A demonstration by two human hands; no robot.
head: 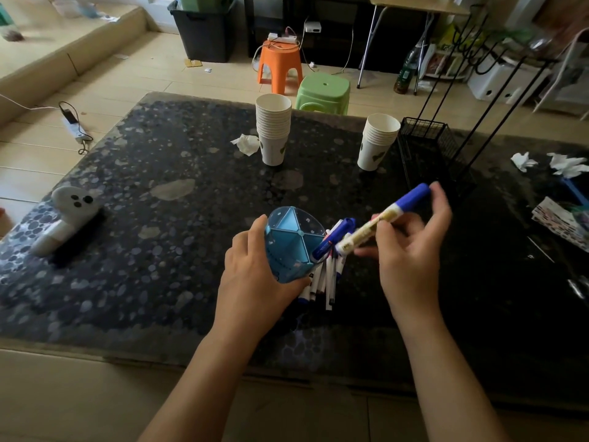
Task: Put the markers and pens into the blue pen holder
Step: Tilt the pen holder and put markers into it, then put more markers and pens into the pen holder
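Observation:
The blue pen holder [291, 240], divided into compartments, sits tilted toward the right near the table's front, and my left hand [251, 269] grips its side. One blue marker [333, 240] pokes out of its right compartment. My right hand [411, 247] holds a white marker with a blue cap [385, 216] slanted, its lower end close to the holder's rim. Several white markers and pens [322, 282] lie in a pile on the table just below and right of the holder, partly hidden by it.
On the dark speckled table [159, 218] stand two stacks of paper cups [273, 129] [377, 141], a black wire rack [430, 148], crumpled tissues [247, 143], and a white brush [68, 218] at left. Orange and green stools [322, 92] sit beyond the table.

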